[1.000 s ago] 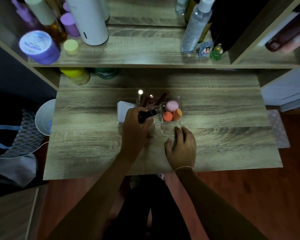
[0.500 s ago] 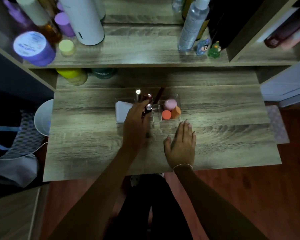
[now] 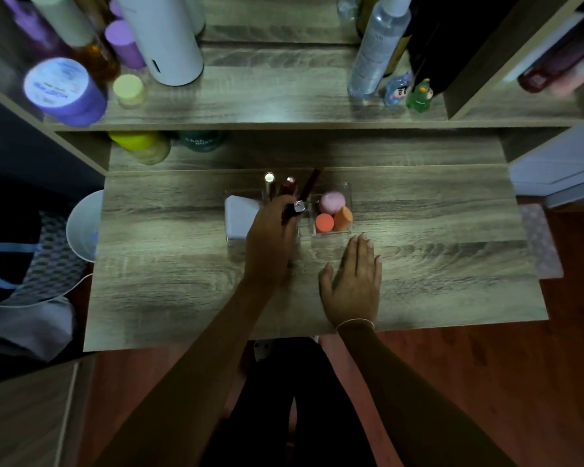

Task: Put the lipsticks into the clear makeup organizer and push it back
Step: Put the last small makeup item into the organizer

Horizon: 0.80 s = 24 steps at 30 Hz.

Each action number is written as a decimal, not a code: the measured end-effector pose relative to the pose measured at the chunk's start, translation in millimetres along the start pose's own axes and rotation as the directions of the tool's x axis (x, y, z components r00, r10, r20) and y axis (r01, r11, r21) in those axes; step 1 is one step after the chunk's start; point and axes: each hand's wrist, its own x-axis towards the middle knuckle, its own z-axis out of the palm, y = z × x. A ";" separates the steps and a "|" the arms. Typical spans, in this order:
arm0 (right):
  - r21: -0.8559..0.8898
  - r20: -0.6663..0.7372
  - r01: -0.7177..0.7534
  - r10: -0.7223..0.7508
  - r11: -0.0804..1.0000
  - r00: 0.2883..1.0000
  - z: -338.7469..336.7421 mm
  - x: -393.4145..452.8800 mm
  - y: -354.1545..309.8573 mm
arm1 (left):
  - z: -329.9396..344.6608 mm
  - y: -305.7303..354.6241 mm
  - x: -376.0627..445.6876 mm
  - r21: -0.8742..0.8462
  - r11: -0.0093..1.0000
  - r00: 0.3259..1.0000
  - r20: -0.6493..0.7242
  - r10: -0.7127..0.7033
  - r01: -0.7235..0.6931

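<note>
The clear makeup organizer [image 3: 348, 192] stands mid-table. Its right compartment holds pink and orange sponges [image 3: 332, 214], its left one a white pad [image 3: 240, 217]. Several lipsticks [image 3: 289, 187] stand upright in the middle slots. My left hand [image 3: 270, 241] reaches over the organizer's front and is shut on a dark lipstick with a silver end [image 3: 297, 207], held upright over the middle slots. My right hand [image 3: 353, 281] lies flat on the table, fingers together, just in front of the organizer's right corner, not touching it.
The wooden table [image 3: 435, 264] has a recessed ledge behind with a yellow jar [image 3: 142, 144]. A shelf above carries bottles, a purple tub [image 3: 63, 91] and a white cylinder [image 3: 169, 38]. A white bin [image 3: 85, 227] sits left of the table.
My left hand has turned the dark lipstick from lying sideways to upright and carried it forward over the middle slots. My right hand has flattened and slid forward toward the organizer.
</note>
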 end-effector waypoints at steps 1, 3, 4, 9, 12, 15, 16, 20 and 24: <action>-0.002 0.002 0.001 -0.001 1.000 1.000 0.0 0.2 0.0 | 0.9 -1.2 -1.0 0.008 1.000 1.000 0.006 0.006 -0.006; -0.003 0.003 0.002 -0.002 1.000 1.000 0.3 0.4 0.2 | 1.7 -3.7 -2.6 0.019 1.000 1.000 0.016 0.024 -0.024; -0.001 0.002 0.002 -0.002 1.000 1.000 0.3 0.5 0.7 | 1.6 -4.9 -3.4 0.020 0.999 0.999 0.019 0.030 -0.030; 0.011 -0.002 0.002 -0.002 1.000 1.000 1.2 0.1 0.7 | -0.1 -9.9 -4.2 0.039 0.996 0.996 0.035 0.084 -0.085; 0.019 -0.006 -0.001 0.001 1.000 1.000 1.9 -0.2 0.8 | 0.9 -10.7 -4.2 0.096 0.992 0.996 0.047 0.082 -0.086; 0.018 -0.013 0.002 -0.002 1.000 1.000 2.3 -0.5 0.7 | 0.8 -10.5 -5.0 0.136 0.986 0.995 0.040 0.089 -0.094; 0.018 -0.015 0.005 -0.004 1.000 1.000 2.4 -0.3 0.6 | 0.1 -10.5 -4.8 0.144 0.985 0.995 0.039 0.093 -0.098; 0.019 -0.023 0.007 -0.007 1.000 1.000 2.9 -0.1 1.0 | -2.4 -10.3 -3.1 0.163 0.980 0.993 0.047 0.106 -0.113; 0.014 -0.027 0.014 -0.014 1.000 1.000 3.5 0.2 1.1 | -7.0 -7.9 -4.2 0.148 0.982 0.992 0.053 0.114 -0.121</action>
